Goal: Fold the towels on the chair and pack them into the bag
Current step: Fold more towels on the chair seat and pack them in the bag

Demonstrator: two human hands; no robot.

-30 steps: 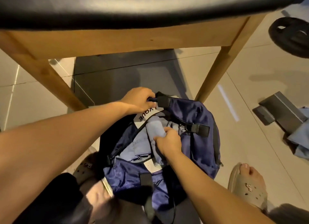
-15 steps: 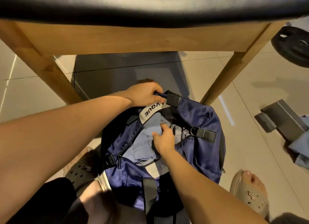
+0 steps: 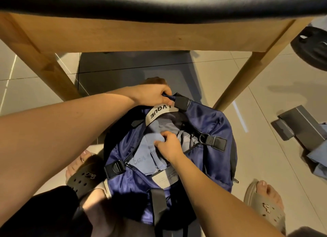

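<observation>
Two hands at one navy bag (image 3: 214, 130) on the floor: left hand (image 3: 153, 95), grip curled round the bag's rim at 12 o'clock; right hand (image 3: 169, 147), grip pinching the blue towel (image 3: 141, 159), which lies inside the bag's opening, at 7 o'clock from that grip.

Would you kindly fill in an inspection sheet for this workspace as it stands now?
Surface: beige tiled floor; the bag stands on it.
Job's things: navy blue fabric backpack, top open; folded light-blue towel inside.
Clutter: grey metal block, light-blue cloth, black round weight plate.
Hands: left hand grips the backpack's top edge; right hand pinches the towel.
Cables: nothing seen.
Surroundings: wooden chair with black padded seat above; dark sandal and tan sandal beside the backpack.
</observation>
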